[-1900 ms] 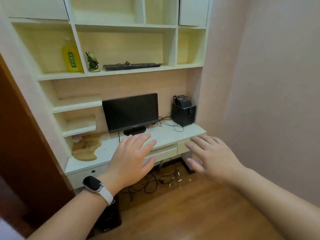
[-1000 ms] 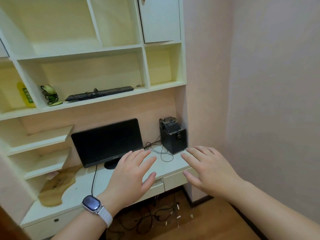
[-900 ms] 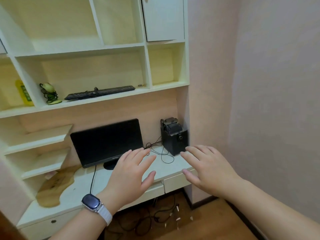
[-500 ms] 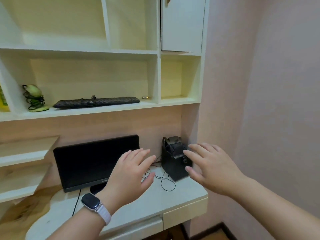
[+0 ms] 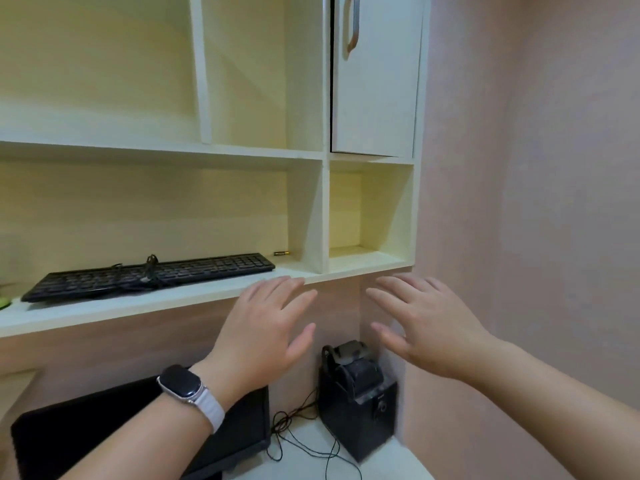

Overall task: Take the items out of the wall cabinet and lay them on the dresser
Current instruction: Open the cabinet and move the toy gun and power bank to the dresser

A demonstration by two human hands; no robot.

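- Head view: the left hand [image 5: 263, 327] is raised at the centre of the frame with its back to the camera. Its fingers are straight and a little spread, and it holds nothing. A watch [image 5: 180, 381] sits on its wrist, at the hand's 7 o'clock.
- The right hand [image 5: 426, 320] is at 3 o'clock from the left one and apart from it. Its fingers are also straight and spread, and it is empty.
- The fingertips of both hands come up to the front edge of the cabinet's shelf [image 5: 104, 310]. Whether they touch it cannot be told.
- The keyboard [image 5: 149, 275] lies flat on that shelf at 10 o'clock from the left hand, with a cable [image 5: 150, 268] bunched on top of it.
- A small metal piece [image 5: 282, 253] lies on the shelf at the keyboard's 2 o'clock, near the divider.
- A green thing [image 5: 4, 301] shows at the keyboard's 9 o'clock, mostly cut off by the frame.
- A cubby [image 5: 367, 216] opens at 12 o'clock from the right hand. Above it is a door [image 5: 374, 81] with a handle [image 5: 352, 26].
- A black box [image 5: 356, 386] stands on the dresser [image 5: 311, 459] at 6 o'clock, below the gap between the hands, with wires [image 5: 298, 431] at its 9 o'clock.
- A monitor [image 5: 104, 438] stands at 7 o'clock, partly behind the left forearm.
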